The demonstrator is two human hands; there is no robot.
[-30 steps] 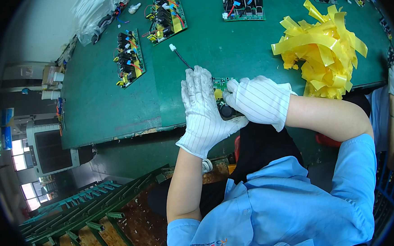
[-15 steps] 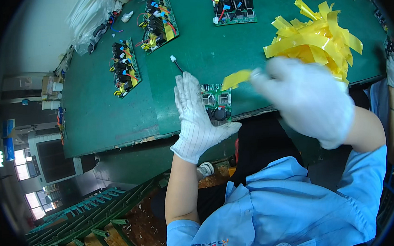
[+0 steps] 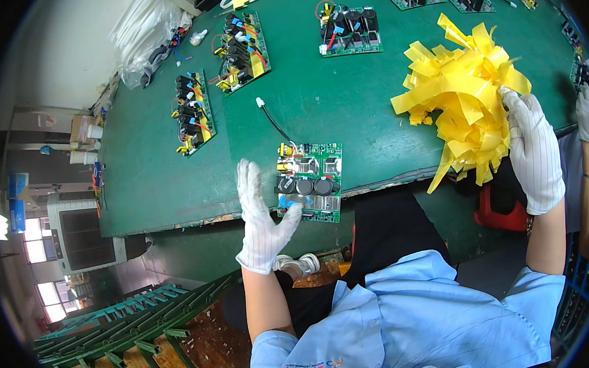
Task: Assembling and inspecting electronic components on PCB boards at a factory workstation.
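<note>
Left hand [image 3: 260, 230], striped white glove: open, fingers extended and thumb spread, gripping nothing. Thumb lies at the near left corner of a populated green circuit board [image 3: 308, 183]; contact or mere overlap, cannot tell. Board sits just right of that hand, flat on the green tabletop [image 3: 358, 116], near end at the table's edge, perhaps slightly over it.

Right hand [image 3: 534, 149], also gloved: well off to the right, fingers bent, tips at the near side of a heap of yellow tape strips [image 3: 467, 92]. Whether a strip is pinched, cannot tell.

Handling, my judgement: board stiff, moderate weight, most of it in the row of black cylindrical capacitors [image 3: 305, 185]. Solder joints and wire leads probably fragile. Best hold: by opposite bare edges, left and right, clear of the parts. Not by the black cable [image 3: 275, 123] running off beyond my left fingertips to its white connector [image 3: 260, 102]. Glove fabric may slip on the smooth edge or snag on leads. Strips look light, limp, glossy; possibly tacky, best taken by one loose end.
</note>
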